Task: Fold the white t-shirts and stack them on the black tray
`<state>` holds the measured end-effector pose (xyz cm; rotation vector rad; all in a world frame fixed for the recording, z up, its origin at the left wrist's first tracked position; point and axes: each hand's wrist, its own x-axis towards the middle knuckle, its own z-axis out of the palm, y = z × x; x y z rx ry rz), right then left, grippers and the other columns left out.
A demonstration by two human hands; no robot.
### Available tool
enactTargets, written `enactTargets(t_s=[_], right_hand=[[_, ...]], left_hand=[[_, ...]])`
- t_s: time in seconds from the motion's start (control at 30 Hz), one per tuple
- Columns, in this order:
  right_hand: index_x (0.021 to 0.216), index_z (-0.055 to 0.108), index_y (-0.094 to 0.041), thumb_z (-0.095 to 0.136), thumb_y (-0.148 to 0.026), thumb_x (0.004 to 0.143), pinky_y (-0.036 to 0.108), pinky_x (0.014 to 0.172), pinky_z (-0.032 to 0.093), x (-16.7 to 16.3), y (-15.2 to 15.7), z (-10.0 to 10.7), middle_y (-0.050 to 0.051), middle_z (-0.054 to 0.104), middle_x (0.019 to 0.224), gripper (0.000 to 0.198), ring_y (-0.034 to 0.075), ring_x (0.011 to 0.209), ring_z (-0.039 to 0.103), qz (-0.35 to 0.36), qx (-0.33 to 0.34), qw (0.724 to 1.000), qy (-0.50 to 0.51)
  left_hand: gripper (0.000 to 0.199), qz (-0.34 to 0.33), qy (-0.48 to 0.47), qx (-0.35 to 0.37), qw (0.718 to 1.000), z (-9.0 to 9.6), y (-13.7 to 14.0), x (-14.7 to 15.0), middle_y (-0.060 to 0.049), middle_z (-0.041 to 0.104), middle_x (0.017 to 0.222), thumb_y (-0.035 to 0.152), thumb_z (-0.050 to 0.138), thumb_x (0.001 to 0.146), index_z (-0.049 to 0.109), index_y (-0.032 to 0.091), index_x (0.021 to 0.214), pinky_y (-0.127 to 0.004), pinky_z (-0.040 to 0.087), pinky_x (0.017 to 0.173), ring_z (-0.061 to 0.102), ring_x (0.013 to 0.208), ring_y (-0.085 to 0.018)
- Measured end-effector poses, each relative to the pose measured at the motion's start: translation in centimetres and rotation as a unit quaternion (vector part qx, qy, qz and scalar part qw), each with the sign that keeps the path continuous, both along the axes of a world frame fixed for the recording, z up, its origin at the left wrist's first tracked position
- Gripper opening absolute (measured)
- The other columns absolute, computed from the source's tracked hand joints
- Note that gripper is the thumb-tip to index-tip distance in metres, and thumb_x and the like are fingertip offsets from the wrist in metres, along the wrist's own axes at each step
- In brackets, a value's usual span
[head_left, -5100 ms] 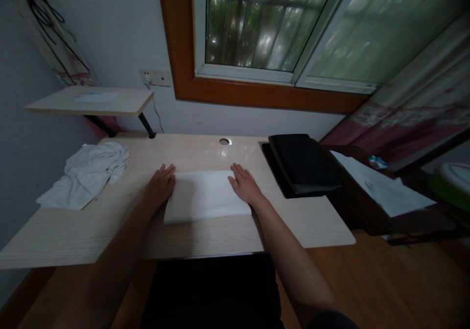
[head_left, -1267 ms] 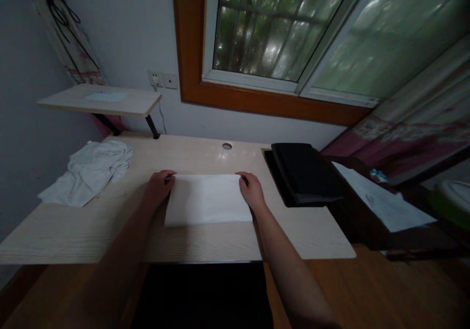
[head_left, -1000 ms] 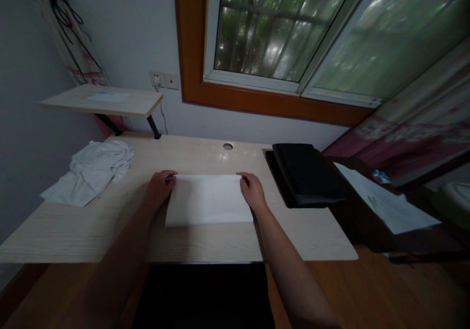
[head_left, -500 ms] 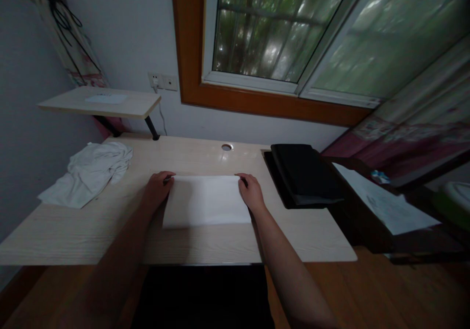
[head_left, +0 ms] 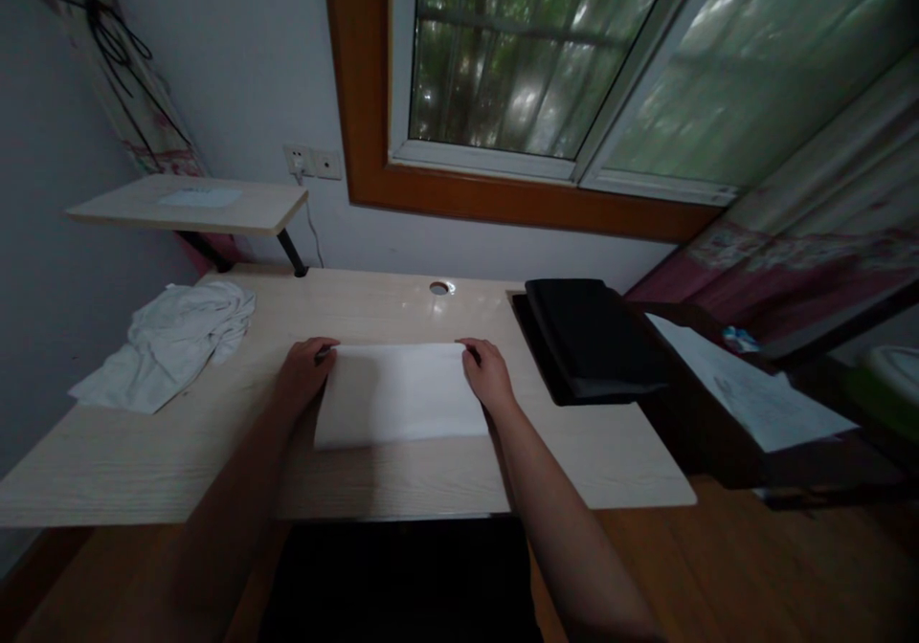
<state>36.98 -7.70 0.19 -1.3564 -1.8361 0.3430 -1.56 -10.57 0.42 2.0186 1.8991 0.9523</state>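
Note:
A white rectangular sheet [head_left: 402, 394], either paper or smoothly folded cloth, lies flat on the pale wooden desk [head_left: 574, 456] in front of me. My left hand [head_left: 305, 367] pinches its far left corner between thumb and fingers. At the far right corner, my right hand [head_left: 486, 372] grips the sheet the same way. Both hands rest low at the desk top, and my left forearm casts a shadow across the sheet's left part. The undersides of the fingers are hidden.
A crumpled white cloth [head_left: 168, 342] lies at the desk's left, before a raised shelf [head_left: 129, 205]. Black folders or cases [head_left: 595, 342] are stacked at the right. Beyond them a paper [head_left: 747, 389] lies on a dark surface. A cable hole [head_left: 439, 288] sits near the back edge.
The view has shifted slightly. Both hands keep their hold on the sheet's far corners, and the sheet lies as before.

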Motion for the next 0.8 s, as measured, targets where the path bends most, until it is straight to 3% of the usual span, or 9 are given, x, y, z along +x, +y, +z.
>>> enactTargets(t_s=[0.4,0.57,0.8], right_hand=[[0.114,0.072,-0.021,0.050,-0.021,0.091,0.044,0.100,0.050,0.00,-0.12,-0.02,0.010,0.071,0.106,0.032,0.027,0.103,0.062,-0.001,-0.002,1.000,0.003],[0.114,0.072,-0.020,0.049,-0.021,0.091,0.043,0.100,0.050,0.04,-0.18,0.00,0.009,0.071,0.106,0.033,0.026,0.103,0.063,0.002,0.001,1.000,0.003],[0.114,0.072,-0.020,0.049,-0.024,0.092,0.044,0.101,0.049,-0.28,-0.07,-0.29,0.009,0.070,0.106,0.032,0.026,0.103,0.063,-0.007,0.008,1.000,-0.005]], left_hand=[[0.032,-0.004,-0.018,0.016,1.000,0.30,-0.30,0.15,-0.009,0.069,0.113,0.038,0.047,0.092,0.069,0.021,0.109,-0.041,0.048,0.104,0.063,0.107,-0.025],[0.030,0.032,0.005,0.058,0.998,0.02,-0.24,0.08,-0.008,0.065,0.097,0.037,0.052,0.089,0.068,0.019,0.107,-0.042,0.049,0.098,0.062,0.092,-0.024],[0.041,0.026,0.017,0.010,0.999,0.20,-0.67,0.52,-0.003,0.062,0.075,0.042,0.054,0.090,0.065,0.018,0.121,-0.042,0.049,0.090,0.056,0.085,-0.027]])
